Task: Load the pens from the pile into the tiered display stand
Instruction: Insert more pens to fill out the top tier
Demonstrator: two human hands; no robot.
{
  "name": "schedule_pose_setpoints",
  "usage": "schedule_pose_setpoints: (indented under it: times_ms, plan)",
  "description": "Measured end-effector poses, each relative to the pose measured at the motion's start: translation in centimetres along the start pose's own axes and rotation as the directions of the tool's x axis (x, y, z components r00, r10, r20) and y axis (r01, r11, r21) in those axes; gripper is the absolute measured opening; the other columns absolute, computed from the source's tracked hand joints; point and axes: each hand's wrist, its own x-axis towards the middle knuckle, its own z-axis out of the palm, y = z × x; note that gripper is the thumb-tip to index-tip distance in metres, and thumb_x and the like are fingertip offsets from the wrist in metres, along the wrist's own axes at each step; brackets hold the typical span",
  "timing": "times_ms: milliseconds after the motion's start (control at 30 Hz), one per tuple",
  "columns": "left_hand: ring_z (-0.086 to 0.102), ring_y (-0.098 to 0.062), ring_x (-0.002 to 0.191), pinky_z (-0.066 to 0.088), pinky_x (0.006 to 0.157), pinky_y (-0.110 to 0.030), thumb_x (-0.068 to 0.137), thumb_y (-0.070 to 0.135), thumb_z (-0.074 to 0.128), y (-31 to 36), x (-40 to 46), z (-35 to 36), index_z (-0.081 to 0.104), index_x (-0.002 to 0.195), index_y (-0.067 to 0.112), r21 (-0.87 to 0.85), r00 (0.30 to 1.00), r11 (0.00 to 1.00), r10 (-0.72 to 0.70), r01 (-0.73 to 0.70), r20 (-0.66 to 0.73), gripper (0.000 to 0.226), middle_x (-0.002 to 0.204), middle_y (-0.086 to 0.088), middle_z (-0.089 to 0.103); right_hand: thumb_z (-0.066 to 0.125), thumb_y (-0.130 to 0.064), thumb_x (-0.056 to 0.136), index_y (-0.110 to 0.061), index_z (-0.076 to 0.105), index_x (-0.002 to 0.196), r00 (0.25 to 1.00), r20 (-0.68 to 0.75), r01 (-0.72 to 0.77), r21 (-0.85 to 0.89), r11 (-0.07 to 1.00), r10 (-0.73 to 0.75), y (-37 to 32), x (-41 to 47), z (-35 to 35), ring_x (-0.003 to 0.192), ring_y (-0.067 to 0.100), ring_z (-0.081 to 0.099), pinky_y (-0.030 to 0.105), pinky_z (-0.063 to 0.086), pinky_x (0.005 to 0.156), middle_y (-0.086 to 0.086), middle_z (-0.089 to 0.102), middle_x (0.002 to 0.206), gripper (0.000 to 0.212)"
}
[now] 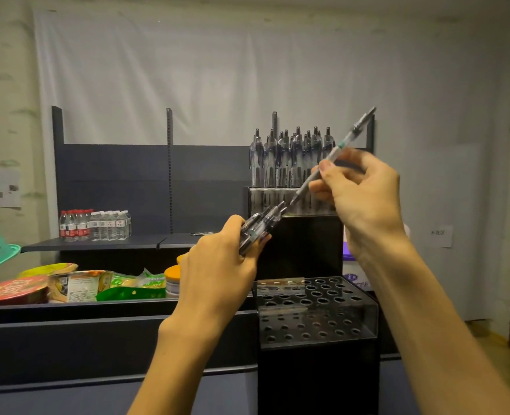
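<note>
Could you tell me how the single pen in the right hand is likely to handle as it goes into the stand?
The pen looks thin, straight and rigid, so probably stiff and light. Its smooth round barrel may slip or roll if released. The right hand pinches it near the middle, so it should pivot easily toward the stand.

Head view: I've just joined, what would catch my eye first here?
The right hand pinches a single pen held slanted at centre right, while the left hand grips a bundle of pens. Behind them, the display stand's top tier is packed with upright pens; the lower tier in front shows only empty holes.
</note>
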Motion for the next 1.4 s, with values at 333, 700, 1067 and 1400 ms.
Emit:
schedule_pose_setpoints:
  times_ms: [333, 700, 1067, 1400]
  plan:
    - [0.052, -0.014, 0.06, 0.034, 0.047, -0.023, 0.091, 0.051, 0.05, 0.1, 0.0, -0.1, 0.044, 0.088, 0.027, -0.036, 1.0, 0.999, 0.011, -0.011, 0.008, 0.024, 0.07, 0.009, 0.056, 0.067, -0.017, 0.091, -0.014, 0.059, 0.105, 0.969, -0.027, 0.218, -0.385, 0.897, -0.247, 0.6, 3.4, 2.6, 0.06, 0.006, 0.068, 0.026, 0.06, 0.066, 0.003, 0.071, 0.081, 0.017]
    - [0.045, -0.004, 0.053, 0.023, 0.045, -0.018, 0.091, 0.05, 0.05, 0.1, -0.1, -0.2, 0.042, 0.087, 0.029, -0.032, 1.0, 0.999, -0.002, 0.002, 0.006, 0.023, 0.064, 0.014, 0.047, 0.074, -0.04, 0.081, -0.014, 0.073, 0.094, 0.982, 0.087, 0.17, -0.799, 0.576, -0.17, 0.2, 3.2, 3.5, 0.086, 0.019, 0.063, 0.027, 0.042, 0.068, 0.004, 0.071, 0.097, 0.029]
    - [0.044, -0.003, 0.053, 0.023, 0.042, -0.015, 0.091, 0.051, 0.05, 0.3, -0.1, -0.4, 0.042, 0.087, 0.031, -0.018, 1.0, 1.0, -0.01, 0.01, 0.012, 0.022, 0.066, 0.015, 0.048, 0.073, -0.039, 0.082, -0.011, 0.069, 0.094, 0.981, 0.106, 0.176, -0.826, 0.536, -0.16, 0.6, 2.0, 3.8, 0.086, 0.022, 0.063, 0.03, 0.043, 0.066, 0.007, 0.069, 0.094, 0.031]
    - [0.048, -0.005, 0.055, 0.027, 0.045, -0.019, 0.091, 0.049, 0.052, 0.1, 0.0, -0.1, 0.047, 0.089, 0.028, -0.018, 1.0, 1.0, -0.011, 0.011, 0.015, 0.022, 0.069, 0.012, 0.056, 0.071, -0.037, 0.085, -0.018, 0.074, 0.084, 0.958, 0.165, 0.288, -0.584, 0.759, -0.237, 2.1, -0.4, 1.1, 0.07, 0.008, 0.065, 0.03, 0.057, 0.069, -0.005, 0.071, 0.076, 0.02]
